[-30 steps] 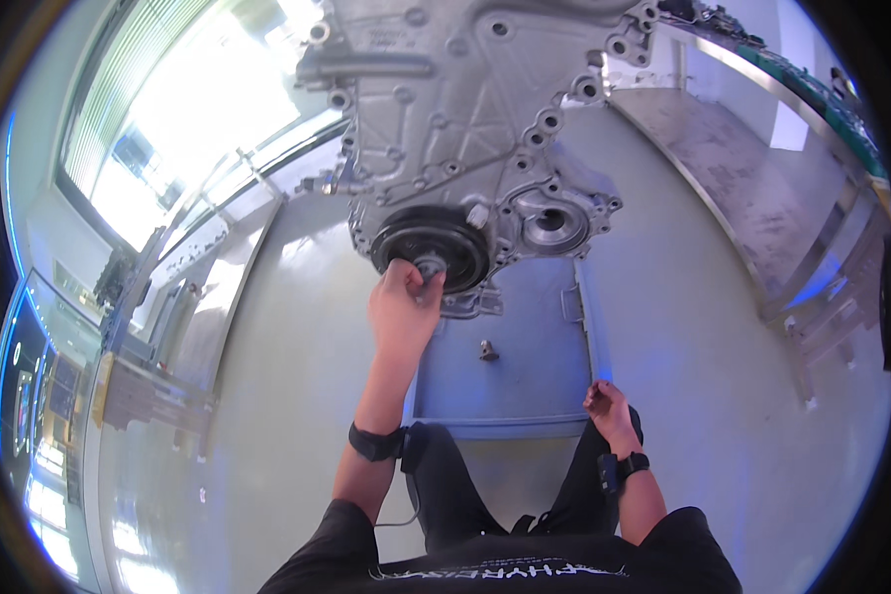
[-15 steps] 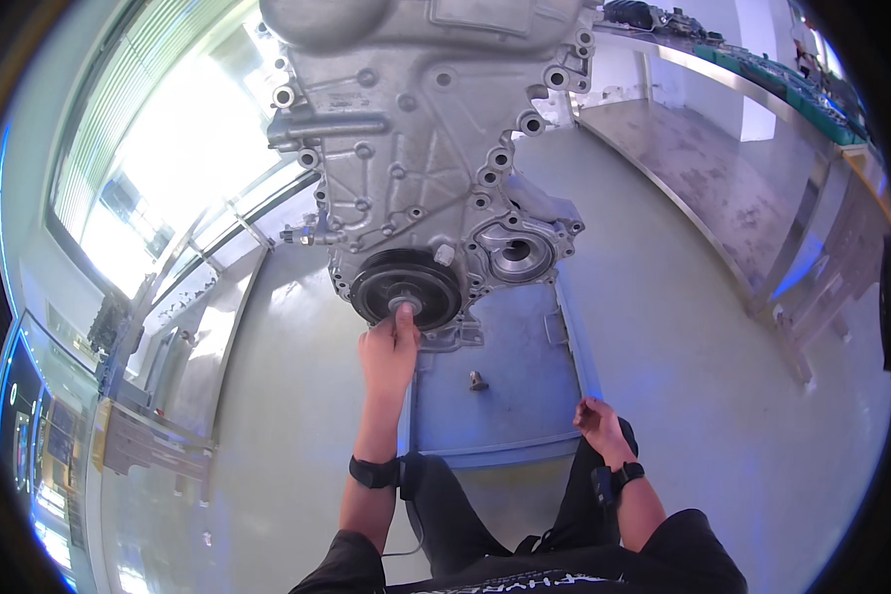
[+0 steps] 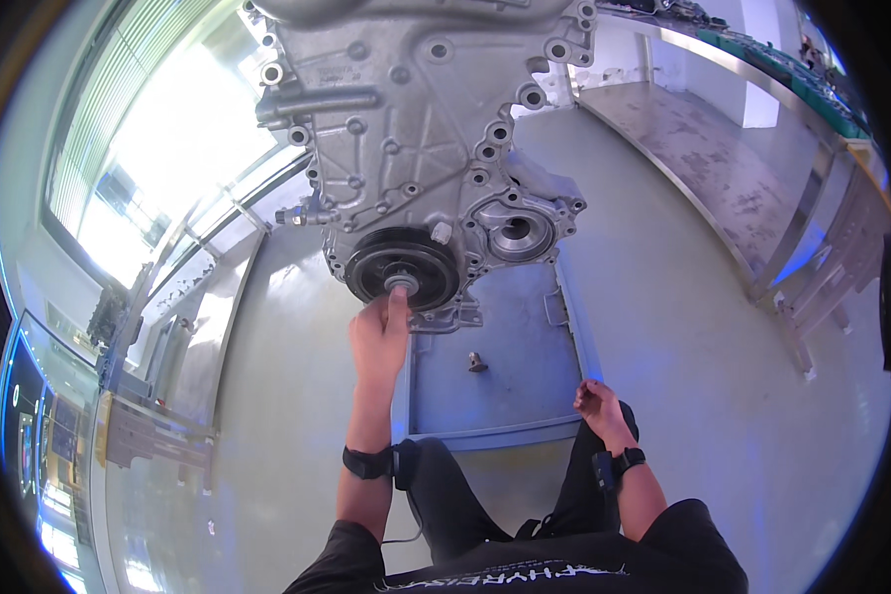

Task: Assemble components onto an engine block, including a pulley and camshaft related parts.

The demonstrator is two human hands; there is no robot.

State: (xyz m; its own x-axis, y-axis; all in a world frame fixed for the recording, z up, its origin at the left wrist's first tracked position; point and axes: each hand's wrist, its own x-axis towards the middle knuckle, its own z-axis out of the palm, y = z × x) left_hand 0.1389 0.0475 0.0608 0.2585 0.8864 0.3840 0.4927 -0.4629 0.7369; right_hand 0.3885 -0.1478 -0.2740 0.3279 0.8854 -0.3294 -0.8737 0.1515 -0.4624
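Observation:
A grey metal engine front cover (image 3: 396, 129) stands in front of me. Low on it sits a black ribbed crankshaft pulley (image 3: 436, 262). My left hand (image 3: 378, 332) reaches up to the pulley's centre. Its thumb and fingers close on a round grey bolt (image 3: 399, 282) at the hub; the fingers' far side is hidden. My right hand (image 3: 601, 408) hovers by my right knee, fingers loosely curled and partly apart, with nothing visible in it. Between my hands and the engine, a short metal bolt-like part (image 3: 477, 362) stands on the blue-grey tray (image 3: 445, 401).
Right of the pulley is a round open housing (image 3: 518, 238) on the engine. A metal bench (image 3: 703, 168) with a lower shelf runs along the right, green trays (image 3: 782, 74) on top. Another metal table (image 3: 233, 297) stands at left below a bright window.
The engine and tray sit slightly higher in view, as the view has tilted a little. My left hand stays at the pulley's centre, and my right hand keeps its place by the knee.

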